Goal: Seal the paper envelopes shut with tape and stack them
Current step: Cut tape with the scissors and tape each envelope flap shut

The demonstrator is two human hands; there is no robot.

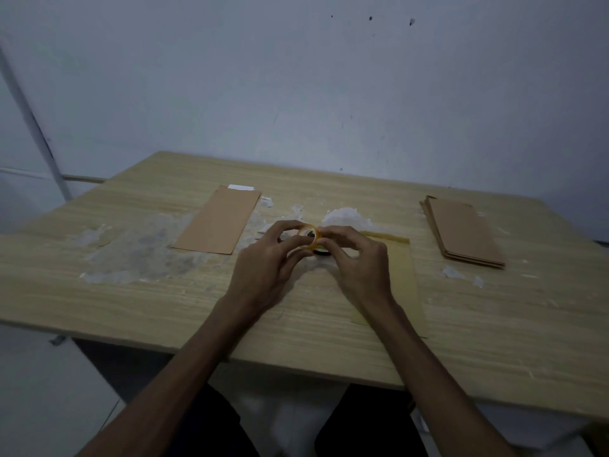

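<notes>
Both hands meet over the middle of the table around a small yellowish tape roll [309, 235]. My left hand [270, 265] grips the roll from the left, and my right hand [356, 258] pinches at its right side. Under my right hand lies a brown paper envelope [403, 278], partly hidden by the hand and forearm. A single brown envelope [219, 221] lies flat at the back left. At the back right sits a stack of brown envelopes [463, 230].
The wooden table [164, 308] carries patches of whitish tape residue [138, 252] on its left half and small scraps near the right stack. A dark round object [321, 252] sits under the roll. A bare wall stands close behind the table.
</notes>
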